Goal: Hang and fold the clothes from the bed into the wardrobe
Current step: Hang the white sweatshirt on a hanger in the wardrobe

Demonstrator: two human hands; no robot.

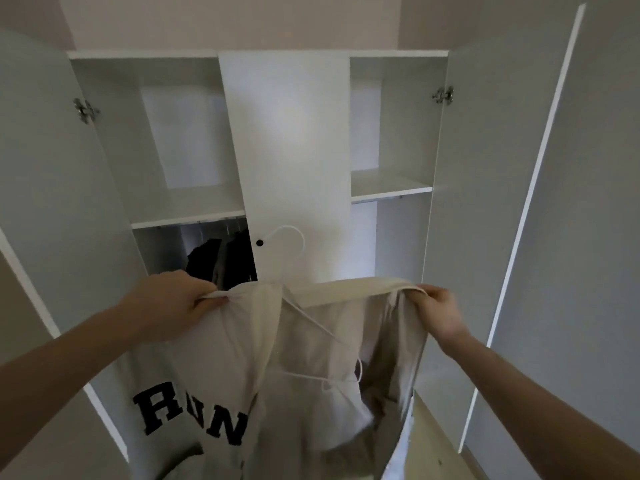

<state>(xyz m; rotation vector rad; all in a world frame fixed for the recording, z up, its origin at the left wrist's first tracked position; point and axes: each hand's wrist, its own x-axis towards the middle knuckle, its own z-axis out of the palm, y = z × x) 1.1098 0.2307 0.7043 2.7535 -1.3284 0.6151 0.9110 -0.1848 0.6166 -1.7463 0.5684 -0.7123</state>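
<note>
A cream jacket (311,344) with black letters on its front hangs open in front of me, held up before the white wardrobe (287,140). My left hand (173,303) grips its left shoulder edge. My right hand (438,311) pinches its right collar edge. A white hanger (294,247) sits inside the jacket, its hook sticking up above the collar and its arms showing against the lining.
The wardrobe's left door (52,188) and right door (485,188) stand open; the middle door with a black knob (259,242) stays closed. Dark clothes (221,261) hang on the left rail. Bare shelves (388,185) sit above both sides.
</note>
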